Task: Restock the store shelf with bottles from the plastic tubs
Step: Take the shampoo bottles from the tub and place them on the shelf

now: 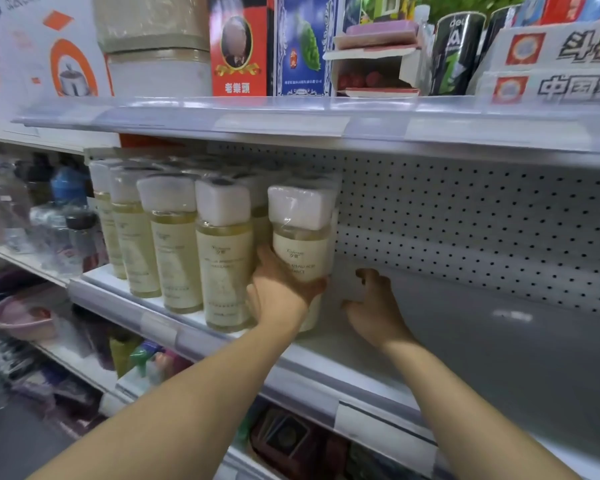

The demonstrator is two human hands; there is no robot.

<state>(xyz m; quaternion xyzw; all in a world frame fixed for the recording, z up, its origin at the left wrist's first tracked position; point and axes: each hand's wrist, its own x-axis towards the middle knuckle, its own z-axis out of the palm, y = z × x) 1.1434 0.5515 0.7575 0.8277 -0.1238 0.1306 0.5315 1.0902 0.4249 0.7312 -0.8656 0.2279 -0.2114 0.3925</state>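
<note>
A white metal store shelf [378, 355] with a perforated pegboard back panel carries a row of clear plastic bottles of pale yellow liquid with square white caps [174, 244], all standing upright to the left of the left hand's fingers [267, 261]. One more such bottle [302, 244] stands within those fingers. To the right of the right hand's fingers [371, 282], bare shelf boards show.

White pegboard backing [482, 216], dim aisle floor [21, 441]
</note>
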